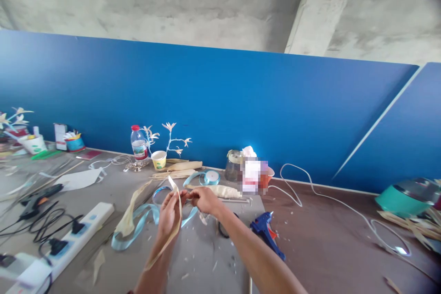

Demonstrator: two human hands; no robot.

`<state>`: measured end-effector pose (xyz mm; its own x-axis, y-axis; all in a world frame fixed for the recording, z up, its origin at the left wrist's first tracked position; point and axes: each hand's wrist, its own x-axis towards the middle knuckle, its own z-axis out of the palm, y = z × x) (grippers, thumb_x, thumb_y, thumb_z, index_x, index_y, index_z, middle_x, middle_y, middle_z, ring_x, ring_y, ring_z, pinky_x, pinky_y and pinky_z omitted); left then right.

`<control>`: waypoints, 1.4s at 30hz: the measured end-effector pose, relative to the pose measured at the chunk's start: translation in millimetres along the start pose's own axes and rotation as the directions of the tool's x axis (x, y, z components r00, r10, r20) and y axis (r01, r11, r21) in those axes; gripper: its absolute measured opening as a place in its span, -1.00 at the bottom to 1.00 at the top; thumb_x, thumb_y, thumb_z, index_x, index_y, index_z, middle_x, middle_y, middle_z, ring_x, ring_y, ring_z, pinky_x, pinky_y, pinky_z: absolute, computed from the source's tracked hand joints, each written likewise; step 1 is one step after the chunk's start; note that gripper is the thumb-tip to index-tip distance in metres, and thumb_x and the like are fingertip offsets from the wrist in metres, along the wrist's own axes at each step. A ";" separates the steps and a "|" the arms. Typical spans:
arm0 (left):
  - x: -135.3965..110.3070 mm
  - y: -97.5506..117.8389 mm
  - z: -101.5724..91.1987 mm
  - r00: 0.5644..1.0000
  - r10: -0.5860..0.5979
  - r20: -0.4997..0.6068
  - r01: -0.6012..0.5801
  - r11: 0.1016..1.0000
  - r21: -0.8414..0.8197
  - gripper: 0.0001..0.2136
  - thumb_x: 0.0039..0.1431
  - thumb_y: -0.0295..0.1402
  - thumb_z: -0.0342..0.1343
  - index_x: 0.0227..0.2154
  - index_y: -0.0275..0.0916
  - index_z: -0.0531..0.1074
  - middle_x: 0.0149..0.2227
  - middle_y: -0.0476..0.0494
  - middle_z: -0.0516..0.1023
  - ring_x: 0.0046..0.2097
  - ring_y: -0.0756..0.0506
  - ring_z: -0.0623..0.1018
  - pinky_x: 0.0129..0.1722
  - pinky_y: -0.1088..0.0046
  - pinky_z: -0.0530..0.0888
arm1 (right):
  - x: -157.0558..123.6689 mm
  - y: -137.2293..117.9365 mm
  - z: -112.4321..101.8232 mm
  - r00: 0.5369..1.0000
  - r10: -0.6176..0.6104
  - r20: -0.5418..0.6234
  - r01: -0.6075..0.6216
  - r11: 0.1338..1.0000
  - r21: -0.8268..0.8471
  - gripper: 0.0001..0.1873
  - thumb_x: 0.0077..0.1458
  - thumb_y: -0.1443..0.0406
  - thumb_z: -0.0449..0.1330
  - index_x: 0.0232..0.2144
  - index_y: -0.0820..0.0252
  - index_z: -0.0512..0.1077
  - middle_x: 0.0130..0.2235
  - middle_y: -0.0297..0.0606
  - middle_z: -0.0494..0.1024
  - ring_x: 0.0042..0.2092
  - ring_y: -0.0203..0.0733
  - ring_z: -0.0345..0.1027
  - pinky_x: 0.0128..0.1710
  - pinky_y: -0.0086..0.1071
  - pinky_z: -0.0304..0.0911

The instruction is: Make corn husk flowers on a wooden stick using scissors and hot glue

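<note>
A long pale strip of dried husk (pixel 180 213) hangs over my left hand (pixel 167 216), which is closed on it, its tip pointing up and its tail trailing along the forearm. My right hand (pixel 206 200) meets the left at the fingertips in a pinch; what lies in that pinch is hidden. Light blue ribbon (pixel 119 242) loops over the table left of my hands and passes beneath them. Another dried husk (pixel 126 225) lies beside the ribbon. Behind my hands rests a ribbon spool (pixel 211 177), with a wrapped pale husk bundle (pixel 225 191) nearer to me.
A blue glue gun (pixel 267 234) lies to the right. At left are a white power strip (pixel 86 227) with plugs and a black glue gun (pixel 37 200). Along the blue partition (pixel 241 101) stand a bottle (pixel 139 144), a paper cup (pixel 159 160) with husk flowers, and a glass jar (pixel 233 167).
</note>
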<state>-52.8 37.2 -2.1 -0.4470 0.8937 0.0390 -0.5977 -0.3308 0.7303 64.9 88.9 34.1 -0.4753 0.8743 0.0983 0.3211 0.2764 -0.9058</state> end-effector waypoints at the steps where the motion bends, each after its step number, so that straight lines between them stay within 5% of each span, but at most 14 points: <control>1: -0.4 0.5 0.3 1.000 -0.002 -0.004 0.002 1.000 -0.019 -0.73 -0.25 -0.29 0.33 -0.46 -0.25 0.42 -0.47 -0.09 0.59 -0.34 -0.13 0.59 -0.23 0.34 0.47 | 0.4 -0.9 -4.1 1.000 0.006 -0.020 -0.007 1.000 -0.008 -0.78 -0.36 0.52 0.11 -0.66 0.16 0.48 -0.59 -0.40 0.48 -0.46 -0.27 0.31 -0.44 -0.47 0.13; 7: 6.6 -1.7 -6.5 0.998 -0.021 -0.064 0.012 0.991 -0.136 -0.81 -0.21 -0.29 0.29 -0.51 -0.21 0.43 -0.50 0.00 0.58 -0.43 -0.02 0.56 -0.27 0.42 0.47 | 12.7 5.8 -56.3 0.959 0.104 -0.262 -0.092 0.994 0.058 -0.85 -0.31 0.48 0.13 -0.67 0.17 0.45 -0.62 -0.37 0.46 -0.48 -0.27 0.33 -0.46 -0.48 0.15; 12: 12.1 -4.2 -10.2 0.995 -0.026 -0.095 0.007 0.981 -0.196 -0.85 -0.25 -0.33 0.30 -0.56 -0.18 0.44 -0.53 -0.01 0.57 -0.48 -0.04 0.55 -0.35 0.42 0.48 | 20.4 20.2 -104.6 0.844 0.234 -0.482 -0.121 0.960 0.253 -0.88 -0.10 0.34 0.08 -0.45 0.22 0.39 -0.64 -0.40 0.40 -0.65 -0.38 0.23 -0.62 -0.52 0.15; 16: 9.7 -1.0 -7.9 0.994 -0.038 -0.100 0.020 0.985 -0.171 -0.83 -0.24 -0.32 0.30 -0.54 -0.20 0.44 -0.52 0.00 0.57 -0.48 -0.01 0.54 -0.37 0.45 0.47 | 20.8 30.5 -84.1 0.800 0.323 -0.506 -0.153 0.925 0.348 -0.75 -0.08 0.34 0.07 -0.26 0.23 0.31 -0.65 -0.44 0.39 -0.63 -0.34 0.31 -0.63 -0.52 0.22; 21: 4.7 4.1 -4.0 0.994 -0.048 -0.096 0.036 0.992 -0.120 -0.80 -0.24 -0.33 0.31 -0.50 -0.25 0.45 -0.51 0.01 0.57 -0.51 0.02 0.52 -0.42 0.53 0.44 | 29.3 39.1 -22.9 0.849 0.351 -0.394 -0.230 0.918 0.322 -0.78 -0.13 0.38 0.09 -0.31 0.23 0.32 -0.66 -0.45 0.42 -0.66 -0.31 0.33 -0.70 -0.53 0.16; 26: 0.8 8.1 -0.4 0.995 -0.050 -0.083 0.043 0.995 -0.092 -0.81 -0.23 -0.36 0.30 -0.48 -0.25 0.44 -0.51 0.00 0.57 -0.50 0.02 0.52 -0.43 0.54 0.42 | 42.4 41.4 3.0 0.893 0.332 -0.303 -0.296 0.942 0.160 -0.93 -0.12 0.38 0.11 -0.47 0.22 0.38 -0.67 -0.42 0.44 -0.72 -0.36 0.25 -0.71 -0.54 0.06; 31: -3.2 7.2 3.8 0.997 -0.043 -0.061 0.041 0.998 -0.037 -0.83 -0.23 -0.34 0.30 -0.53 -0.24 0.45 -0.49 -0.04 0.58 -0.51 0.00 0.51 -0.47 0.54 0.40 | 37.9 36.4 1.1 0.941 0.221 -0.255 -0.247 0.966 -0.071 -0.90 -0.12 0.35 0.17 -0.62 0.19 0.42 -0.68 -0.34 0.44 -0.58 -0.27 0.35 -0.47 -0.44 0.18; 37: -4.4 -0.6 3.2 0.998 -0.060 0.000 0.060 0.997 -0.037 -0.81 -0.25 -0.34 0.32 -0.51 -0.24 0.46 -0.51 0.00 0.57 -0.48 0.00 0.52 -0.43 0.56 0.41 | 12.1 17.5 -26.3 0.939 0.050 -0.340 -0.119 0.975 -0.186 -0.85 -0.07 0.35 0.11 -0.40 0.17 0.47 -0.31 -0.18 0.54 -0.20 -0.13 0.37 -0.19 -0.36 0.15; 40: -7.5 -3.0 7.6 0.994 -0.103 0.041 0.105 0.993 -0.044 -0.79 -0.25 -0.32 0.33 -0.52 -0.25 0.45 -0.53 0.00 0.56 -0.50 0.02 0.50 -0.43 0.57 0.40 | -12.1 7.6 -43.0 0.921 -0.003 -0.391 -0.071 0.982 -0.175 -0.81 -0.03 0.35 0.03 -0.39 0.19 0.43 -0.30 -0.21 0.51 -0.24 -0.19 0.35 -0.24 -0.41 0.17; 42: -12.9 -3.8 13.7 0.986 -0.141 0.089 0.144 0.989 -0.022 -0.80 -0.24 -0.32 0.32 -0.54 -0.27 0.44 -0.53 -0.02 0.55 -0.50 0.02 0.49 -0.44 0.56 0.39 | -33.3 2.4 -49.8 0.915 0.010 -0.403 -0.064 0.991 -0.120 -0.82 -0.02 0.33 -0.02 -0.45 0.19 0.39 -0.49 -0.31 0.44 -0.47 -0.28 0.28 -0.46 -0.45 0.15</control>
<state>-35.6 31.1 4.0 -0.2969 0.9549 -0.0042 -0.6702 -0.2053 0.7132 122.3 80.3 49.2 -0.1018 0.9637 0.2470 0.4470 0.2661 -0.8540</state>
